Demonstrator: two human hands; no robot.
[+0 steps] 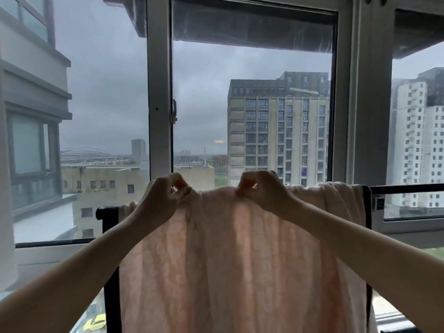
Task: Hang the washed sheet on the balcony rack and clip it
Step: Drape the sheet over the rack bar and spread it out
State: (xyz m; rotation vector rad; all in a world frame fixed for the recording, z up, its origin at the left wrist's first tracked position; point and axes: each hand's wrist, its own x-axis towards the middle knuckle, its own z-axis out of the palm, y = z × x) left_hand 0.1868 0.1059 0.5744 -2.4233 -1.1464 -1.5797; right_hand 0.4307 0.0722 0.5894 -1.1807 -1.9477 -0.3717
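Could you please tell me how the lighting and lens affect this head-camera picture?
Head view: grey daylight through the window backlights the scene, so the pink sheet glows through while the left hand and right hand look dark; the wide lens bows the window frame; a small lamp reflection shows on the glass.

Dim, backlit view under a heavy grey sky.

All the light comes through the large metal-framed window [252, 92], where dark overcast cloud gives flat, cool daylight and no hard shadows. The pale pink patterned cotton sheet [240, 260] glows warm where that light passes through it, brightest just below its top edge, with darker vertical bands along its folds. The left hand [165, 195] and right hand [262, 188] face away from the light and read as dusky, near-silhouetted shapes. A small yellowish glare spot floats on the glass at centre. The picture is soft throughout, smeary on distant buildings, and the wide lens bends frame lines near the edges.
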